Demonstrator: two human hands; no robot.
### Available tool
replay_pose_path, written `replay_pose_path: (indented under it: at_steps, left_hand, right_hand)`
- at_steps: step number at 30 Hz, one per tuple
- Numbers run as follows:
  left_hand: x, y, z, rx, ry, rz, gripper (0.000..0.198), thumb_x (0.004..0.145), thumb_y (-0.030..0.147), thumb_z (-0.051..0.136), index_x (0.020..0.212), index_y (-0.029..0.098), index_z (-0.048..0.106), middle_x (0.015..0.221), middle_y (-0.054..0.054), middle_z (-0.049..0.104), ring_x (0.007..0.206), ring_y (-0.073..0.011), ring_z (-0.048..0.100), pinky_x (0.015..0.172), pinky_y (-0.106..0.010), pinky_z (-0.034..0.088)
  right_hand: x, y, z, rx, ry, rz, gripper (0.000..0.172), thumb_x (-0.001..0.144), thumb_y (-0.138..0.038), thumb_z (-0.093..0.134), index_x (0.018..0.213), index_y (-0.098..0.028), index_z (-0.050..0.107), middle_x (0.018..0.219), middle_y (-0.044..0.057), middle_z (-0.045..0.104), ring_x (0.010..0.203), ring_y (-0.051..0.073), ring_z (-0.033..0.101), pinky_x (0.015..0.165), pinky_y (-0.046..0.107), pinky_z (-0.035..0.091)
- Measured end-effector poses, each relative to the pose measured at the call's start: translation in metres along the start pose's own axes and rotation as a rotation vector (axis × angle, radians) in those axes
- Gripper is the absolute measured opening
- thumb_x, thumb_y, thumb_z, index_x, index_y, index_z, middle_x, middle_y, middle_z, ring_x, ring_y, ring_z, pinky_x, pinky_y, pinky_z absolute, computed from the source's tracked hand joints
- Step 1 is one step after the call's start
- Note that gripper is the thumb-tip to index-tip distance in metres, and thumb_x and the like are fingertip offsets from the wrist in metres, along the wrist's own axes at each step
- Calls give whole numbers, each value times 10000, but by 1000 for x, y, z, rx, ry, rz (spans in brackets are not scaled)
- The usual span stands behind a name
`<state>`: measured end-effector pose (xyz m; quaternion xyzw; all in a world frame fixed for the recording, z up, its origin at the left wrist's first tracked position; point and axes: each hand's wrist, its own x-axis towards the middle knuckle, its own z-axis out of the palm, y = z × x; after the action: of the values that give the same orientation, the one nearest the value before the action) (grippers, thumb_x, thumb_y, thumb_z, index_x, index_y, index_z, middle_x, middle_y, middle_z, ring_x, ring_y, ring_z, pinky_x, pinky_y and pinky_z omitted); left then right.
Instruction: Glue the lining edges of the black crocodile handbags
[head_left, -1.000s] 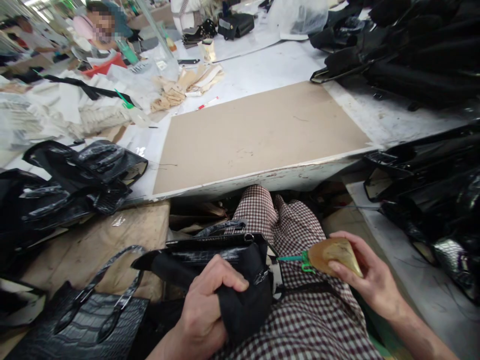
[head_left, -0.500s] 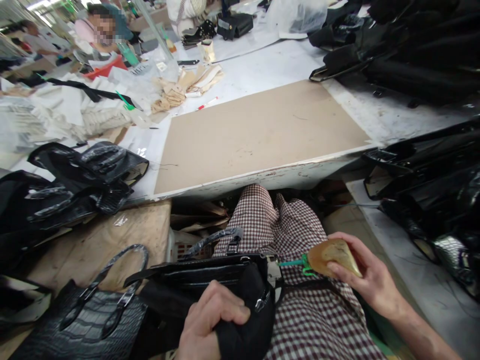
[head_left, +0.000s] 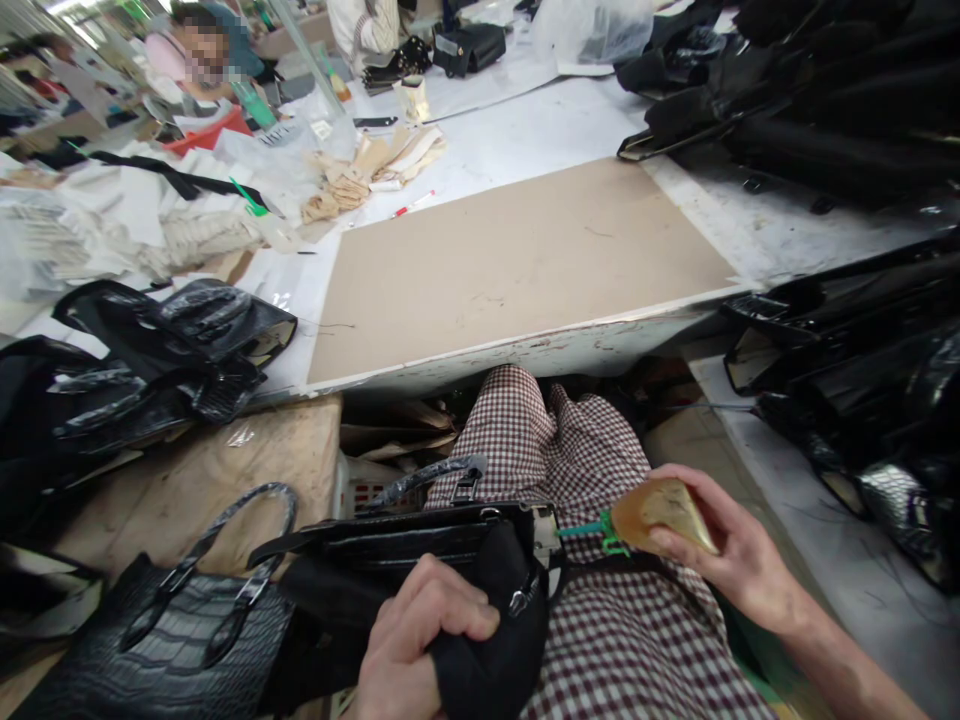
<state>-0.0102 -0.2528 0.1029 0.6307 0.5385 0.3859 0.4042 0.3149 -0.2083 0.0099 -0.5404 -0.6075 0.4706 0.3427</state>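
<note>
Across my lap lies a black handbag [head_left: 420,535], with its handle [head_left: 420,482] leaning away from me. My left hand [head_left: 424,640] is closed on the bag's black fabric lining [head_left: 495,630], beside a small metal zipper pull [head_left: 521,598]. In my right hand [head_left: 739,550] is a glue bottle [head_left: 664,515] holding amber liquid, tipped sideways. Its thin green nozzle [head_left: 583,528] points left and reaches the bag's right end, at a pale patch [head_left: 546,535]. Whether the tip touches the patch is hard to tell.
A brown board [head_left: 517,270] lies on the white worktable ahead. Black bags stand at left [head_left: 187,630], and black bag pieces are heaped at right [head_left: 862,420] and far left [head_left: 142,370]. Beyond are white material [head_left: 150,220], another glue bottle [head_left: 274,230] and a person [head_left: 199,55].
Very little differs. The bottle and my right hand have shifted slightly left, with the nozzle still at the bag's end. My left hand keeps its hold on the lining.
</note>
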Motion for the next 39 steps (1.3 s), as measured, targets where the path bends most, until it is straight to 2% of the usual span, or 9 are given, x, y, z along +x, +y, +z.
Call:
replay_pose_path:
  at_steps: [4, 11, 16, 24, 30, 35, 39]
  left_hand:
    - [-2, 0, 0, 0, 22, -7, 158, 853, 299, 742, 742, 191, 708, 741, -28, 658, 665, -159, 647, 602, -253, 518]
    - [-1, 0, 0, -2, 5, -6, 131, 864, 262, 732, 752, 196, 710, 744, -20, 659, 668, -146, 644, 595, -240, 511]
    - [-1, 0, 0, -5, 18, 9, 137, 864, 267, 732, 751, 196, 703, 753, -20, 656, 668, -145, 641, 599, -246, 511]
    - [-5, -2, 0, -5, -7, 9, 103, 862, 249, 735, 774, 206, 702, 752, -10, 648, 688, -140, 641, 616, -236, 512]
    - [-3, 0, -2, 17, -21, 17, 124, 881, 280, 713, 785, 202, 702, 773, -24, 657, 695, -149, 656, 618, -241, 522]
    - [-1, 9, -1, 72, 3, 76, 179, 906, 313, 678, 772, 195, 684, 747, -29, 646, 660, -149, 650, 589, -237, 524]
    - [-8, 16, 2, 178, 32, 114, 200, 930, 309, 640, 769, 191, 664, 712, -35, 634, 628, -153, 640, 541, -232, 507]
  right_hand:
    - [-1, 1, 0, -17, -22, -22, 377, 872, -377, 723, 1200, -291, 559, 1033, 12, 677, 856, 185, 688, 763, 207, 564]
    - [-3, 9, 2, -18, 145, -43, 402, 873, -378, 717, 1227, -282, 551, 1098, 31, 643, 905, 187, 671, 802, 201, 552]
    - [-6, 12, 5, -44, 167, -91, 402, 873, -368, 720, 1225, -276, 550, 1115, 46, 630, 935, 200, 668, 834, 225, 549]
    - [-11, 10, 2, -124, 113, -104, 385, 889, -379, 698, 1226, -277, 542, 1071, 42, 649, 866, 191, 684, 774, 217, 565]
    - [-14, 7, 2, -63, 70, -49, 356, 861, -355, 719, 1177, -269, 582, 1044, 30, 683, 857, 187, 700, 766, 202, 571]
    - [-13, -1, 1, -14, 105, 56, 348, 837, -372, 717, 1139, -249, 596, 946, 15, 711, 797, 184, 709, 716, 193, 580]
    - [-14, -5, 1, -1, 115, 121, 355, 824, -398, 717, 1124, -245, 604, 951, 17, 721, 807, 200, 711, 705, 215, 585]
